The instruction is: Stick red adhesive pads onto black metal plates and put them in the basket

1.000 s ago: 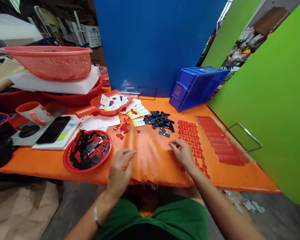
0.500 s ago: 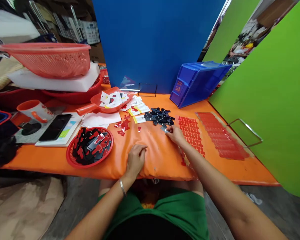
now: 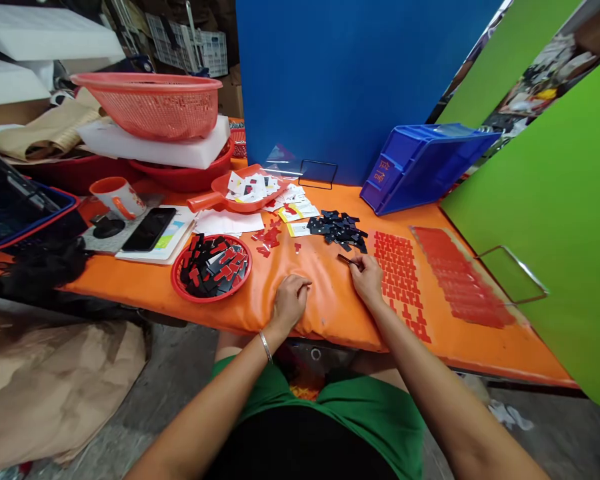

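In the head view my right hand [image 3: 368, 279] pinches a small flat black piece [image 3: 346, 259] between thumb and fingertips, just above the orange table. Behind it spreads a loose pile of black pieces [image 3: 339, 230] with small light spots. My left hand [image 3: 291, 301], with a silver bangle at the wrist, rests on the table's front part. Its fingers are curled in, and whatever they may hold is hidden. Right of my right hand lie rows of red T-shaped pieces [image 3: 397, 270]. A red basket [image 3: 176, 283] of mixed black and red pieces stands to the left.
A red dustpan [image 3: 207, 202] holds paper cards and scraps. Red scraps [image 3: 267, 237] lie before it. A phone [image 3: 150, 229] and mug [image 3: 117, 198] sit at left, below stacked baskets [image 3: 150, 110]. A blue bin [image 3: 420, 167] and red sheet [image 3: 460, 277] are at right.
My right hand has drawn back toward me from the black pile with a black piece in its fingers. The left hand stays curled on the table. The view has turned to the left.
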Motion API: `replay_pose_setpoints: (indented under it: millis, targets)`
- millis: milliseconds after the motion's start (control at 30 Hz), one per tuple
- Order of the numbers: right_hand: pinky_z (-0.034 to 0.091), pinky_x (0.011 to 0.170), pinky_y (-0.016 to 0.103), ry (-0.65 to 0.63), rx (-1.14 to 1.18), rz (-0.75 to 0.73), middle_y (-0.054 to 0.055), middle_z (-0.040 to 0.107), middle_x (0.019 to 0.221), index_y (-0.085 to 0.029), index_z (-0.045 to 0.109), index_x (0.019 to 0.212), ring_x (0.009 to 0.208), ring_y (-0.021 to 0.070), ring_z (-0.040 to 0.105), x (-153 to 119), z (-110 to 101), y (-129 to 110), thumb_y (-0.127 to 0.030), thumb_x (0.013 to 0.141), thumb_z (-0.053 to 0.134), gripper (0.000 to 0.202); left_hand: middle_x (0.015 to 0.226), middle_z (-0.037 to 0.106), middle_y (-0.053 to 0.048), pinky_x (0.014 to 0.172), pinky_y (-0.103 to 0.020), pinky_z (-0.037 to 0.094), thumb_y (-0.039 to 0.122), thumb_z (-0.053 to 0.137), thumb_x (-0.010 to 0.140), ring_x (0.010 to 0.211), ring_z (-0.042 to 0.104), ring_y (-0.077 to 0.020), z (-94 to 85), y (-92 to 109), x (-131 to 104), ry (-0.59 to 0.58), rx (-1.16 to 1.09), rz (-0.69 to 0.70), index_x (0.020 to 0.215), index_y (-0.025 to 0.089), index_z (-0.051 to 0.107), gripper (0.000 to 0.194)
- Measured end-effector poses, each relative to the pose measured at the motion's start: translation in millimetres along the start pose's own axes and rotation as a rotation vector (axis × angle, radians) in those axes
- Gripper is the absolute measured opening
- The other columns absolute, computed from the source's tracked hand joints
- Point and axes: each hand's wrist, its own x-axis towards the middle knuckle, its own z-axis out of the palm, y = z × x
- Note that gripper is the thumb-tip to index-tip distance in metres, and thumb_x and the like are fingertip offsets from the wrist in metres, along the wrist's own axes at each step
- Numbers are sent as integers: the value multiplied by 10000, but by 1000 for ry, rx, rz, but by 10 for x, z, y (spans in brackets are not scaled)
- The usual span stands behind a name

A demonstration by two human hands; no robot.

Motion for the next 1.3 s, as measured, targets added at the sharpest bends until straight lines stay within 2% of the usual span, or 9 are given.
replay_pose_setpoints:
  millis: [200, 367, 433, 567, 667, 800, 900, 1067, 1300]
  targets:
    - [436, 664, 303, -25, 36, -53, 37, 546, 759, -195, 569, 748, 722, 194, 526, -31, -36, -73, -189, 722, 445, 127, 860, 665, -64, 804, -318, 487, 40, 491, 815, 863, 608, -172, -16, 21, 3, -17, 14, 15, 881, 160, 657, 216]
    - [445, 704, 304, -198, 124, -228, 39, 576, 733, -208, 565, 688, 750, 192, 549, -116, -93, -145, -66, 666, 390, 227, 877, 657, -57, 797, -326, 492, 46, 467, 825, 868, 606, -174, -29, 62, 16, -27, 17, 22, 888, 173, 650, 231]
    - [444, 720, 309, -224, 136, -296, 42, 575, 737, -212, 573, 694, 774, 197, 547, -72, -86, -143, -43, 667, 380, 257, 880, 655, -54, 793, -331, 494, 44, 460, 823, 867, 607, -177, -25, 64, 20, -31, 26, 10, 898, 179, 649, 244]
    - [433, 813, 351, -95, 55, -263, 71, 587, 836, -209, 604, 800, 892, 231, 533, 339, 22, -60, -93, 749, 397, 243, 883, 651, -58, 799, -338, 495, 49, 457, 822, 873, 605, -183, -18, 68, 26, -46, 34, -16, 903, 177, 647, 243]
    - [400, 906, 398, -55, -54, -145, 125, 583, 1056, -174, 592, 1056, 1038, 279, 493, 816, 177, 57, -257, 804, 494, 283, 879, 647, -60, 792, -345, 499, 68, 451, 833, 867, 606, -187, -19, 84, 31, -48, 35, -30, 891, 181, 649, 236]
    - [323, 999, 447, -155, -172, -27, 167, 503, 1266, -147, 441, 1315, 1204, 329, 407, 1296, 374, 198, -519, 791, 563, 654, 880, 649, -60, 790, -351, 506, 64, 445, 823, 869, 610, -194, -19, 99, 36, -41, 48, -29, 890, 191, 654, 253]
    - [275, 1027, 481, -248, -226, -32, 157, 482, 1324, -183, 440, 1342, 1263, 342, 369, 1445, 446, 261, -615, 815, 494, 684, 873, 651, -61, 780, -350, 511, 72, 442, 827, 861, 613, -196, -18, 102, 42, -44, 61, -29, 890, 194, 654, 252]
    - [287, 1040, 427, -315, -200, -189, 111, 504, 1331, -215, 525, 1279, 1243, 277, 416, 1366, 436, 271, -558, 880, 438, 534, 872, 656, -60, 774, -346, 517, 81, 452, 826, 854, 619, -196, -19, 109, 50, -31, 72, -31, 887, 199, 657, 245]
    - [321, 1034, 398, -324, -150, -250, 92, 530, 1305, -223, 527, 1282, 1210, 252, 447, 937, 329, 62, -494, 876, 481, 490, 867, 664, -61, 772, -355, 525, 103, 456, 828, 850, 629, -201, -20, 124, 57, -30, 92, -19, 879, 205, 665, 239]
